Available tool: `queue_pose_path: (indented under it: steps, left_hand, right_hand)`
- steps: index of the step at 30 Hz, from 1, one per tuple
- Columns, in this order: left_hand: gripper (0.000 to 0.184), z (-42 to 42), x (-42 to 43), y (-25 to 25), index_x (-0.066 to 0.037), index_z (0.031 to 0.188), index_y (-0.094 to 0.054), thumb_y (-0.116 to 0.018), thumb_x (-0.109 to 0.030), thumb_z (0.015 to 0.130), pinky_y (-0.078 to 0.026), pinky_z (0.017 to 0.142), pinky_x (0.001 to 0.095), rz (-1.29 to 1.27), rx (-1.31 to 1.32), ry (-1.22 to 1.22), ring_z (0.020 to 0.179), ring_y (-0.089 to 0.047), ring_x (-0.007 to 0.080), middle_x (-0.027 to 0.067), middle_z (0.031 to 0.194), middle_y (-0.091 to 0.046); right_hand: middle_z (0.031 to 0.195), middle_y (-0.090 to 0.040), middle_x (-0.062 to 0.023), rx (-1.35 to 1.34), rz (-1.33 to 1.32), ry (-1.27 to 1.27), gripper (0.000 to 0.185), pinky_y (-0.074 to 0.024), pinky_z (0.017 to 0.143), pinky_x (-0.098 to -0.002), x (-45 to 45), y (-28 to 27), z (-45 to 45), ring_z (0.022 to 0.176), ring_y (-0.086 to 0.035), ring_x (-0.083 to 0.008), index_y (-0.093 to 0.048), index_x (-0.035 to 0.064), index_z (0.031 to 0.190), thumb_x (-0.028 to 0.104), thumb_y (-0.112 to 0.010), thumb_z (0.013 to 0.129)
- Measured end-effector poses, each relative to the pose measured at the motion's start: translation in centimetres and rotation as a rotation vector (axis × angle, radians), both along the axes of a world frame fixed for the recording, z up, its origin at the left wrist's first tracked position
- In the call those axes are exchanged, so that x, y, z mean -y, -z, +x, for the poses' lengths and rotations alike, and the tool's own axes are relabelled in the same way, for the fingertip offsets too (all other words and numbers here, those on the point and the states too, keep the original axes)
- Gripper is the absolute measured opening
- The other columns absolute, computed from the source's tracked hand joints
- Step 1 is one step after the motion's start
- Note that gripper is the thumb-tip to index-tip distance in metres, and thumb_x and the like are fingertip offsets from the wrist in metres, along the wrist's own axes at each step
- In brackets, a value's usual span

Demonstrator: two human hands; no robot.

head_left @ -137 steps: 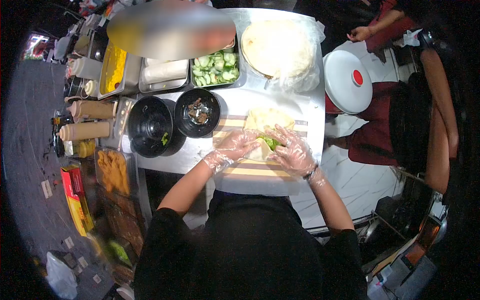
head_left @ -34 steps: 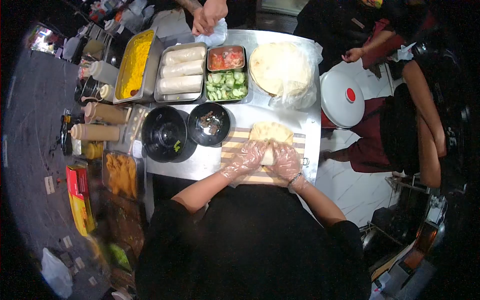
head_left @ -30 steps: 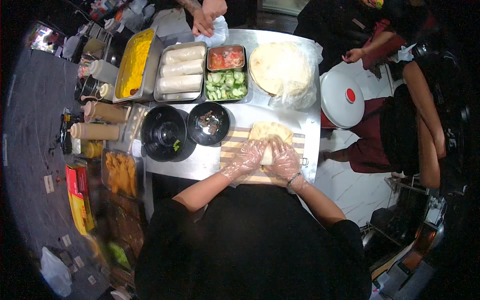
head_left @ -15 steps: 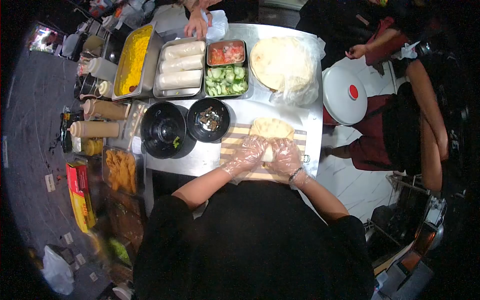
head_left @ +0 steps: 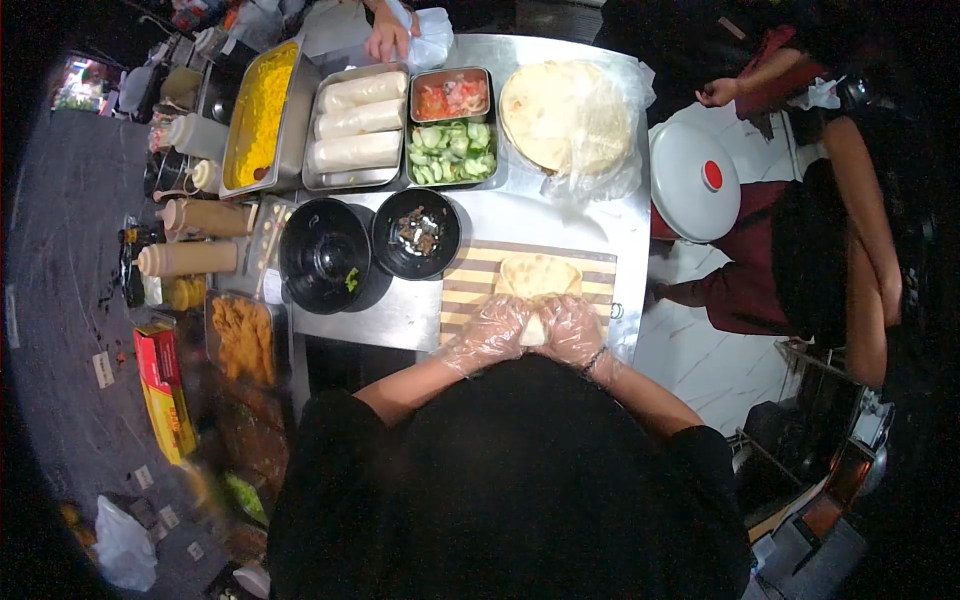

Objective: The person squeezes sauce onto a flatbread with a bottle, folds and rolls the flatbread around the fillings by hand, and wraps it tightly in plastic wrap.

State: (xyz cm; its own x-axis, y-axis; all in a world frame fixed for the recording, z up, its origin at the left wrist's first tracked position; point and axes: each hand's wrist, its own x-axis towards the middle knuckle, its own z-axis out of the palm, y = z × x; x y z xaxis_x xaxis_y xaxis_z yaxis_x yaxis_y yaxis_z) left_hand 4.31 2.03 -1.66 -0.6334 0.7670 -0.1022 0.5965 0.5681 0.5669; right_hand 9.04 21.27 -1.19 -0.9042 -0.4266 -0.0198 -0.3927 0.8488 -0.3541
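A flatbread [head_left: 541,275], partly rolled, lies on the striped cutting board [head_left: 470,290]. In a clear plastic glove, my left hand [head_left: 497,328] has its fingers closed on the left side of the roll. My right hand [head_left: 572,328], gloved the same way, grips the right side. Between the two hands a pale folded end of the bread shows. Whatever filling is inside stays hidden. Left of the board stands a black bowl [head_left: 392,240] with some dark chopped bits in it.
Behind the board are a stack of flatbreads [head_left: 560,110] partly under plastic, a cucumber tray [head_left: 452,153], a tomato tray [head_left: 450,97] and a tray of wrapped rolls [head_left: 355,122]. Squeeze bottles [head_left: 190,258] stand left. A co-worker's hand [head_left: 388,42] is at the back edge; another person stands right.
Both my hands have drawn the roll slightly toward my body, and more of the board shows behind it. The co-worker's hand at the back has shifted up, away from the tray.
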Motion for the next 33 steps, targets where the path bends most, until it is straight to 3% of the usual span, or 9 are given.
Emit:
queue_pose_path:
  steps: [4,7,9,13,21,26,29,31,33]
  left_hand:
    - [0.052,-0.5,-0.3,-1.1,-0.007,0.113,-0.059,-0.077,-0.028,0.069,-0.048,0.090,0.0432,-0.137,0.059,0.023,0.098,-0.062,0.0306,0.0138,0.100,-0.064]
    - [0.050,-0.6,-0.4,-1.4,-0.001,0.110,-0.058,-0.075,-0.022,0.068,-0.045,0.091,0.0436,-0.161,0.229,0.012,0.099,-0.059,0.0323,0.0161,0.102,-0.062]
    - [0.049,0.4,-0.2,-1.3,0.000,0.113,-0.056,-0.070,-0.021,0.071,-0.044,0.092,0.0429,0.023,-0.125,-0.037,0.101,-0.058,0.0311,0.0153,0.106,-0.061]
    - [0.067,1.3,-0.5,-0.6,-0.001,0.126,-0.051,-0.074,-0.033,0.072,-0.045,0.095,0.0408,-0.101,-0.234,0.012,0.110,-0.056,0.0304,0.0161,0.117,-0.058]
    - [0.037,0.3,-0.7,0.0,-0.002,0.105,-0.056,-0.069,-0.022,0.076,-0.048,0.086,0.0437,0.009,-0.041,-0.016,0.096,-0.060,0.0332,0.0170,0.102,-0.062]
    - [0.038,-0.7,-1.1,-0.4,-0.002,0.099,-0.059,-0.073,-0.025,0.072,-0.049,0.083,0.0433,-0.095,0.044,-0.008,0.091,-0.062,0.0334,0.0170,0.093,-0.063]
    - [0.040,-0.8,-0.9,-0.9,-0.002,0.098,-0.059,-0.075,-0.027,0.071,-0.050,0.082,0.0441,-0.131,0.063,-0.017,0.091,-0.062,0.0343,0.0172,0.092,-0.064]
    - [0.042,-1.4,-1.1,-1.3,-0.002,0.099,-0.060,-0.076,-0.028,0.071,-0.050,0.082,0.0445,-0.115,0.069,-0.014,0.092,-0.063,0.0345,0.0174,0.093,-0.064]
    - [0.050,-1.5,-1.1,-1.5,-0.001,0.104,-0.059,-0.079,-0.032,0.070,-0.051,0.084,0.0451,-0.145,0.160,-0.003,0.095,-0.063,0.0352,0.0188,0.096,-0.065]
  right_hand:
    - [0.113,-0.058,-0.0114,0.117,0.046,0.019,0.069,-0.0437,0.093,-0.0442,0.2,0.0,0.2,0.107,-0.055,-0.0291,-0.059,0.0072,0.114,0.051,-0.077,0.064]
    - [0.112,-0.060,-0.0115,0.184,0.050,0.014,0.067,-0.0441,0.093,-0.0445,0.2,-0.5,-0.3,0.108,-0.055,-0.0296,-0.059,0.0068,0.114,0.051,-0.076,0.066]
    - [0.112,-0.060,-0.0115,0.139,0.033,0.030,0.065,-0.0444,0.093,-0.0445,0.4,-0.9,-0.4,0.108,-0.055,-0.0296,-0.060,0.0067,0.113,0.051,-0.076,0.068]
    - [0.108,-0.062,-0.0113,0.182,-0.041,0.054,0.062,-0.0455,0.093,-0.0439,0.5,-2.1,-1.2,0.106,-0.057,-0.0289,-0.061,0.0065,0.111,0.049,-0.075,0.069]
    - [0.104,-0.062,-0.0120,0.264,-0.009,0.039,0.057,-0.0465,0.091,-0.0420,0.4,-3.0,-2.2,0.104,-0.058,-0.0281,-0.062,0.0056,0.105,0.046,-0.076,0.068]
    - [0.109,-0.061,-0.0129,0.288,0.023,-0.020,0.068,-0.0455,0.091,-0.0427,0.2,-3.2,-2.7,0.105,-0.057,-0.0289,-0.060,0.0044,0.113,0.047,-0.078,0.063]
    - [0.115,-0.057,-0.0154,0.252,-0.052,0.064,0.069,-0.0432,0.096,-0.0447,0.5,-2.5,-1.3,0.112,-0.054,-0.0307,-0.056,0.0028,0.118,0.048,-0.076,0.068]
    - [0.126,-0.053,-0.0181,0.099,0.158,-0.010,0.073,-0.0384,0.102,-0.0502,0.4,-2.5,-0.4,0.119,-0.049,-0.0336,-0.051,0.0010,0.128,0.046,-0.072,0.075]
    - [0.123,-0.055,-0.0160,-0.043,0.162,-0.022,0.075,-0.0376,0.102,-0.0510,0.2,-0.7,0.7,0.118,-0.050,-0.0331,-0.052,0.0011,0.127,0.043,-0.075,0.070]
